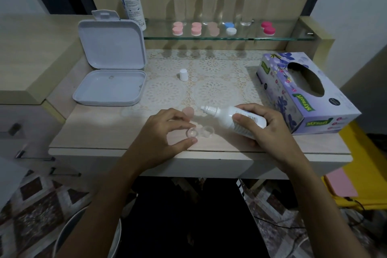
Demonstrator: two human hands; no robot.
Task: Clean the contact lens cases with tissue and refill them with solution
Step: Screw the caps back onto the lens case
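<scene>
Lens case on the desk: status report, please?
Left hand pinches clear lens case. Right hand grips uncapped solution bottle, nozzle tilted toward the case. Nothing blocks.

Readable text: "Mysoft" only, on the tissue box [303, 92]. Green label on its top face at the back left corner, again along the top right edge, once more on the near side face. Small round badges on the box: illegible. Print on both solution bottles [240, 119] [132, 4]: too blurred.
</scene>
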